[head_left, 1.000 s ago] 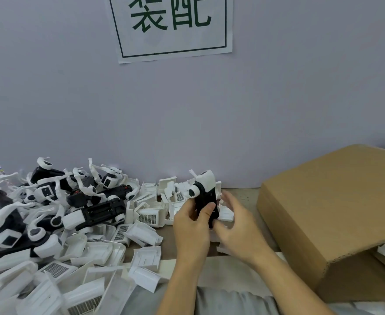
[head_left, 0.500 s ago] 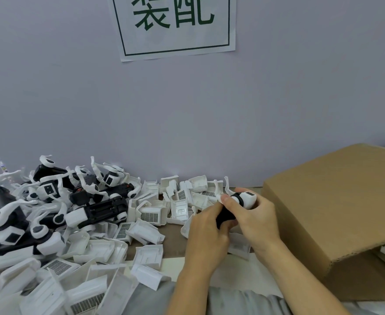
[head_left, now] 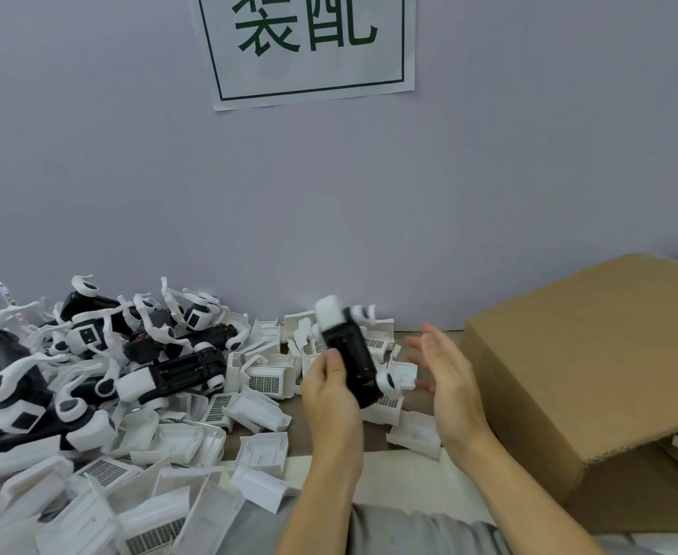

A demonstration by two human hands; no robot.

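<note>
The left hand grips a black and white toy body, tilted above the bench. The right hand hovers just beside it, fingers relaxed and holding nothing, near the cardboard box.

One box, one sign, one toy held up. Two hands: left hand and right hand. The heap of white and black parts is too tangled to count.

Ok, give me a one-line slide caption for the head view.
Left hand grips a black-and-white toy body above scattered white plastic parts; open right hand hovers beside a cardboard box.
</note>
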